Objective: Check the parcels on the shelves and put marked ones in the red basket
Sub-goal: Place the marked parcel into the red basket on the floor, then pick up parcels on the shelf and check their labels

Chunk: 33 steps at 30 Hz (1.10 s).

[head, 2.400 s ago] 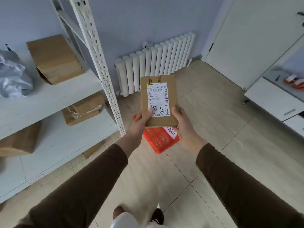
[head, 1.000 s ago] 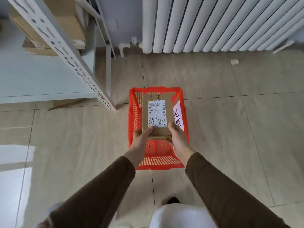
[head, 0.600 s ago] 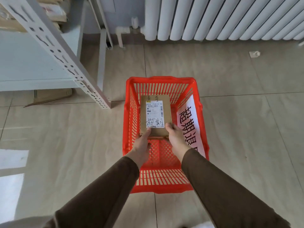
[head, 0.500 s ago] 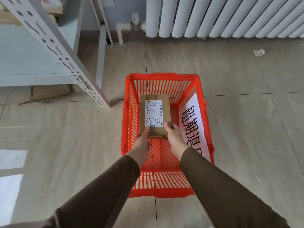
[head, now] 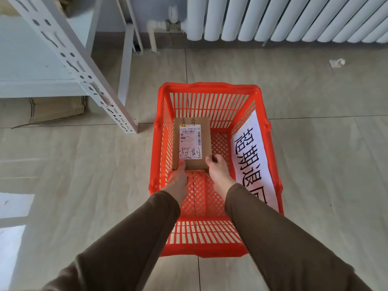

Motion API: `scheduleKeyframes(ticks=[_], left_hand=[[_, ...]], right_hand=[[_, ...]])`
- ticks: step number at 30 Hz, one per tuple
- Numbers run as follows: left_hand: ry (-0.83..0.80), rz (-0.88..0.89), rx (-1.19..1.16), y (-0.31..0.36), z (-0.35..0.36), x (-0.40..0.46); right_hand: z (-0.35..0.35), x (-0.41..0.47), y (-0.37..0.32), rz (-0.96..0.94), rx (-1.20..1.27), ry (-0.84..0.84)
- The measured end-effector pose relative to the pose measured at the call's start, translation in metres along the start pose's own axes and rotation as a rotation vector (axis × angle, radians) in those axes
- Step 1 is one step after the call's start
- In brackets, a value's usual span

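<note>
Cardboard, label up, the parcel (head: 191,141) sits low inside the red basket (head: 270,131), toward its far left corner, though whether it rests on the mesh bottom cannot be told. The left hand (head: 178,180) grasps its near left corner with the thumb on top, and the right hand (head: 218,171) grasps the near right corner the same way. A white paper sign (head: 251,158) hangs along the basket's right wall, with the shelf post (head: 84,68) and radiator (head: 283,17) beyond.

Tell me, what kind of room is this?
Probably a small parcel storeroom or pickup point. A white metal shelf rack stands by a radiator, and both hands lower a labelled cardboard parcel into a red basket bearing a handwritten sign.
</note>
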<state>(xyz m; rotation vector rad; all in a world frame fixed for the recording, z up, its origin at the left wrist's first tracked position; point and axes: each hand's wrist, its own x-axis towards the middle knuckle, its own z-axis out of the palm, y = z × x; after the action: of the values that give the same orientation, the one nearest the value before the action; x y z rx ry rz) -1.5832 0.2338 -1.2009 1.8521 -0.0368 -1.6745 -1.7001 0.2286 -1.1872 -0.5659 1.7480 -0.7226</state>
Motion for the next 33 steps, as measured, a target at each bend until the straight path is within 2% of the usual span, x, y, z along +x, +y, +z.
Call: scheduleKeyframes(ticks=[5, 9, 14, 18, 25, 33], left_hand=[[-0.003, 0.009, 0.072, 0.004, -0.001, -0.01], [-0.041, -0.049, 0.096, 0.004, -0.006, -0.02], [-0.124, -0.042, 0.118, 0.03, -0.012, -0.082], [-0.235, 0.081, 0.142, 0.079, -0.025, -0.159], [-0.296, 0.277, 0.117, 0.221, -0.056, -0.351], [-0.255, 0.6, 0.024, 0.375, -0.143, -0.59]], right_hand=[[-0.005, 0.002, 0.008, 0.055, -0.044, -0.063], [-0.01, -0.009, 0.0, 0.069, -0.086, -0.119], [-0.023, -0.08, -0.055, 0.05, -0.085, -0.135], [-0.027, -0.147, -0.125, 0.027, -0.057, -0.107], [-0.03, -0.303, -0.303, -0.194, -0.072, -0.123], [-0.021, -0.505, -0.513, -0.494, -0.136, -0.313]])
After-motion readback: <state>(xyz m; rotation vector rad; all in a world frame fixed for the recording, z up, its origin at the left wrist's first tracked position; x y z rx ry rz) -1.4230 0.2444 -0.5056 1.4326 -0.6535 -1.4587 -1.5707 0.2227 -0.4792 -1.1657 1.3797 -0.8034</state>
